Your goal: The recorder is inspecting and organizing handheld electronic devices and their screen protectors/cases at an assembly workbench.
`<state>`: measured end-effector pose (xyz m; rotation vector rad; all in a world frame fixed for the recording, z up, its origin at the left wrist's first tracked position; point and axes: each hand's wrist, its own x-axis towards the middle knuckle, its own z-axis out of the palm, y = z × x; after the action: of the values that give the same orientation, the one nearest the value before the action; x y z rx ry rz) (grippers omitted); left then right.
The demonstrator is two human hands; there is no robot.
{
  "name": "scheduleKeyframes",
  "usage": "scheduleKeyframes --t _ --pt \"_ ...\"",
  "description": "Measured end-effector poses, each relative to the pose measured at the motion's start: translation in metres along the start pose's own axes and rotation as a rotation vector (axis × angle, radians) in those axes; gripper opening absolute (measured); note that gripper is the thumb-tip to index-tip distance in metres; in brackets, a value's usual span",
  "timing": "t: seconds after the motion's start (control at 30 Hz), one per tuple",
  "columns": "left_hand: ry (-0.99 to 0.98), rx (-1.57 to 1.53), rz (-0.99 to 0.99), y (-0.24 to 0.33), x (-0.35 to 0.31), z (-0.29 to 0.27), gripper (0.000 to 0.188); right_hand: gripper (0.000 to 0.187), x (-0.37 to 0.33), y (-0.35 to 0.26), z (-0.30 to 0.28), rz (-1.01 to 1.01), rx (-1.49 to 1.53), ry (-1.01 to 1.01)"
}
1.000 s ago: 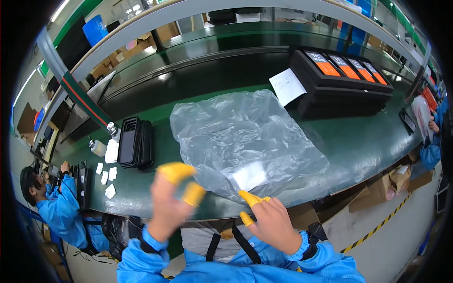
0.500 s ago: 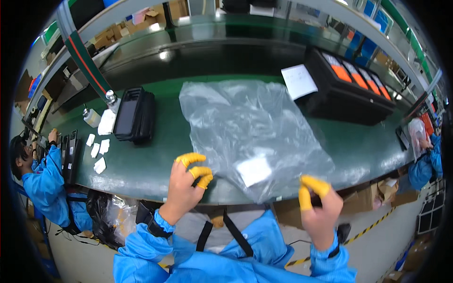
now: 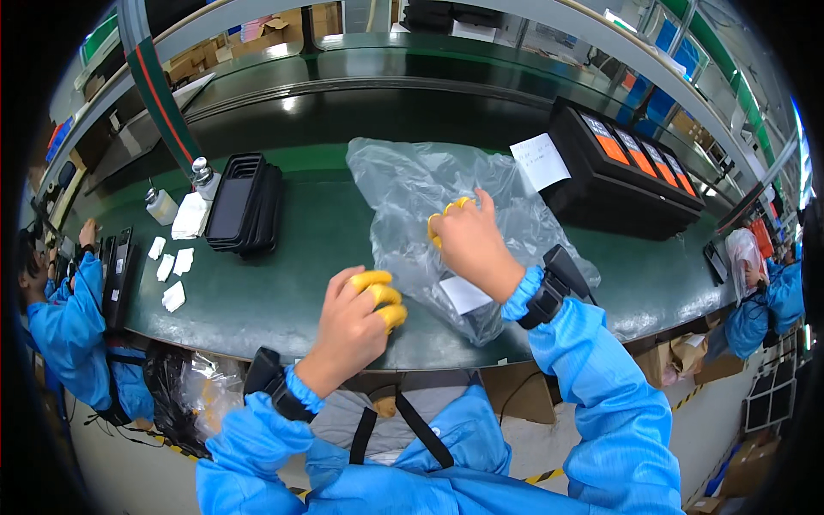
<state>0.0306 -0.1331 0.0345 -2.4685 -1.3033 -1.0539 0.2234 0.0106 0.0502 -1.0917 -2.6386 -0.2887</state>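
Observation:
A clear plastic bag (image 3: pixel 403 184) lies wrinkled on the green worktop, with a white label (image 3: pixel 464 294) on its near part. Over the bag's middle, my right hand (image 3: pixel 472 240) has its yellow-covered thumb and fingers pinched together on the film, while an uncovered outer finger sticks out. My left hand (image 3: pixel 356 318) hovers at the worktop's near edge, just left of the bag. Its yellow-covered fingers are loosely bent and slightly apart, and nothing shows in them.
Nested black trays (image 3: pixel 245 206) stand at left, beside folded white cloths (image 3: pixel 190 216), a bottle (image 3: pixel 160 206) and scattered white scraps (image 3: pixel 173 296). A black case with orange labels (image 3: pixel 618 180) and a paper sheet (image 3: pixel 541 161) are at right. Co-workers in blue sit at both sides.
My right hand has moved from the near right corner up and left onto the bag's middle. The bag's left side has shifted right. My left hand has moved slightly right, its fingers closer together.

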Motion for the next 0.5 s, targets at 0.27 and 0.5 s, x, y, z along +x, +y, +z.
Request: scheduleKeyframes --t 0.27,0.5 --pt "0.157 -0.038 -0.153 0.013 0.018 -0.008 0.015 0.008 0.011 0.006 -0.011 0.062 0.245 0.069" --pt "-0.010 0.101 -0.058 -0.023 0.036 0.034 0.026 0.009 0.017 0.006 -0.012 0.027 0.240 0.082"
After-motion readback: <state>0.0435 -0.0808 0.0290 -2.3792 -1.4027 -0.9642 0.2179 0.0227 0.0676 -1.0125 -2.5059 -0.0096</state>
